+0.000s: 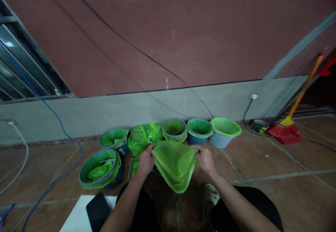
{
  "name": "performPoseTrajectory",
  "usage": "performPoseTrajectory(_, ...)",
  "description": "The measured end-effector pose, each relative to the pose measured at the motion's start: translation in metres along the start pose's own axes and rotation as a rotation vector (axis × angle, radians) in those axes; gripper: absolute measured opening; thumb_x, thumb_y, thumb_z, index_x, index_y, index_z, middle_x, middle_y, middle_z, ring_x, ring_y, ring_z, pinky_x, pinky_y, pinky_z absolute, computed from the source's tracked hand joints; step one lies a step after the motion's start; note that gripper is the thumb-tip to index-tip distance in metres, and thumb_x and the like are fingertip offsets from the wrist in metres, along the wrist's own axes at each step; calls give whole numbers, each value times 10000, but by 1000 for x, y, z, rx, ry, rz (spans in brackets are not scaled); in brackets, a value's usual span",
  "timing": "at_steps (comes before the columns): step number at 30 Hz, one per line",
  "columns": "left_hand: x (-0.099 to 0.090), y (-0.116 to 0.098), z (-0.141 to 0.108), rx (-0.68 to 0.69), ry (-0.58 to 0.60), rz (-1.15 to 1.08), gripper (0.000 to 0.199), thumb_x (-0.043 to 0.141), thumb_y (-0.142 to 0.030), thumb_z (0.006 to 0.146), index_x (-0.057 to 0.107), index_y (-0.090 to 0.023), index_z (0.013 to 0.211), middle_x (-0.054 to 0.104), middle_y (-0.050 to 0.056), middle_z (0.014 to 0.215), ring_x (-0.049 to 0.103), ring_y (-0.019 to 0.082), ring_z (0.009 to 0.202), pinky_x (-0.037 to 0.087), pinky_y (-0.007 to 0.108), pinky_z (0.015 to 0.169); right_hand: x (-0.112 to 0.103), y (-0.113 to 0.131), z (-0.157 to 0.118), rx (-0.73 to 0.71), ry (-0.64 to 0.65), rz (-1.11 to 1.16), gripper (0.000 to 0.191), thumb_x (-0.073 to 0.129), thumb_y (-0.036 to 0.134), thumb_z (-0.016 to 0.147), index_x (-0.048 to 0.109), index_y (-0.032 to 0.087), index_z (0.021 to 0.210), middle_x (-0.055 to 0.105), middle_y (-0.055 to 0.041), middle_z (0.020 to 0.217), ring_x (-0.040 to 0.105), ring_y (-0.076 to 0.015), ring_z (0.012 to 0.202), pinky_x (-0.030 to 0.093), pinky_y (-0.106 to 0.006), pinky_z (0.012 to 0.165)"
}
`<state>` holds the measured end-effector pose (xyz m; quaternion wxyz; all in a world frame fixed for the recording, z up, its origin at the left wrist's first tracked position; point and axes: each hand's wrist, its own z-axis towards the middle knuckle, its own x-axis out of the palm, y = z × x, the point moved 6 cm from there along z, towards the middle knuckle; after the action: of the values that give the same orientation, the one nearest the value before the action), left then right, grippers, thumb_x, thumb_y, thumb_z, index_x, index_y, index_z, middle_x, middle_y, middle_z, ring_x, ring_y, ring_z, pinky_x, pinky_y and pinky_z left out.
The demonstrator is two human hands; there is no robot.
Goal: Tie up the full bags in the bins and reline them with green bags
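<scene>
A thin green plastic bag (pixel 174 163) is stretched wide between my hands, its mouth spread and its lower part hanging to a point. My left hand (pixel 146 160) is closed on the bag's left edge, beside a knotted green bundle (pixel 141 139). At the bag's right corner, my right hand (pixel 204 157) pinches the rim. Behind the bag stand a grey-rimmed bin (pixel 174 138), a dark blue bin (pixel 198 140) and a pale bin (pixel 222 141), all lined in green. The bag partly hides a low container (pixel 130 169) near my left wrist.
Two more lined bins (pixel 120 151) (pixel 119 179) stand at the left. A black phone (pixel 98 211) lies on a white board (pixel 76 216). A blue cable (pixel 59 120) crosses the floor at left. On the right are a red broom (pixel 286 134) and a tin (pixel 259 126).
</scene>
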<state>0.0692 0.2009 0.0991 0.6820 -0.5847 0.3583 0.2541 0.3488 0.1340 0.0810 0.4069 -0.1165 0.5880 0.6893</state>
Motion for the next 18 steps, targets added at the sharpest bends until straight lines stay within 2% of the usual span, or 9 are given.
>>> performPoseTrajectory(2, 10, -34, 7, 149, 93, -59, 646, 442, -9, 792, 471, -183, 1414, 715, 92, 1122, 679, 209, 998, 487, 348, 968, 21, 51, 14, -154, 98, 79, 463, 375, 11, 665, 737, 166, 907, 739, -106, 998, 692, -230, 948, 524, -379, 900)
performPoseTrajectory(4, 19, -57, 9, 268, 201, -145, 744, 460, -14, 765, 360, -176, 1484, 719, 75, 1046, 679, 196, 914, 498, 343, 934, 39, 93, 16, -301, 220, 157, 511, 391, -21, 670, 702, 176, 1024, 723, -91, 1051, 662, -217, 1025, 494, -379, 959)
performPoseTrajectory(7, 21, -65, 4, 306, 263, -355, 836, 512, -40, 718, 284, -177, 1511, 709, 39, 976, 659, 177, 845, 504, 329, 898, 50, 121, 5, -303, 293, 307, 550, 426, 3, 727, 575, 172, 1229, 682, -103, 1151, 630, -212, 1100, 463, -397, 1011)
performPoseTrajectory(9, 22, -55, -2, 269, 280, -525, 708, 559, -87, 704, 460, -168, 1400, 708, 40, 981, 649, 177, 875, 496, 318, 904, 52, 124, -9, -250, 387, 512, 592, 459, 46, 771, 446, 197, 1342, 676, -91, 1163, 638, -195, 1094, 473, -397, 1004)
performPoseTrajectory(11, 27, -37, -10, 195, 313, -645, 423, 597, -150, 695, 656, -144, 1114, 713, 47, 929, 639, 186, 869, 498, 306, 869, 53, 118, -23, -212, 492, 701, 582, 496, 105, 806, 389, 224, 1366, 683, -73, 1142, 651, -182, 1074, 496, -387, 977)
performPoseTrajectory(12, 31, -25, -14, 141, 315, -676, 285, 605, -172, 687, 688, -140, 958, 710, 42, 864, 632, 184, 829, 500, 297, 829, 52, 112, -27, -195, 510, 744, 542, 511, 139, 823, 408, 229, 1347, 684, -71, 1131, 655, -182, 1065, 503, -384, 966)
performPoseTrajectory(14, 37, 1, -20, 15, 264, -723, 124, 608, -182, 655, 667, -149, 759, 674, 13, 727, 603, 161, 731, 492, 273, 750, 49, 91, -27, -155, 450, 708, 448, 522, 206, 856, 468, 222, 1300, 672, -83, 1141, 647, -190, 1072, 501, -390, 969)
performPoseTrajectory(16, 41, 27, -25, -111, 222, -790, 94, 610, -184, 615, 641, -160, 700, 636, -15, 657, 580, 139, 676, 481, 257, 717, 45, 66, -16, -109, 323, 558, 420, 517, 262, 880, 497, 217, 1297, 651, -98, 1181, 625, -207, 1103, 487, -416, 991)
performPoseTrajectory(18, 46, 46, -27, -217, 294, -889, 128, 610, -192, 576, 641, -163, 696, 631, -22, 645, 587, 136, 667, 484, 258, 713, 47, 49, 1, -116, 246, 362, 471, 523, 310, 886, 487, 206, 1343, 609, -121, 1268, 575, -235, 1184, 449, -450, 1037)
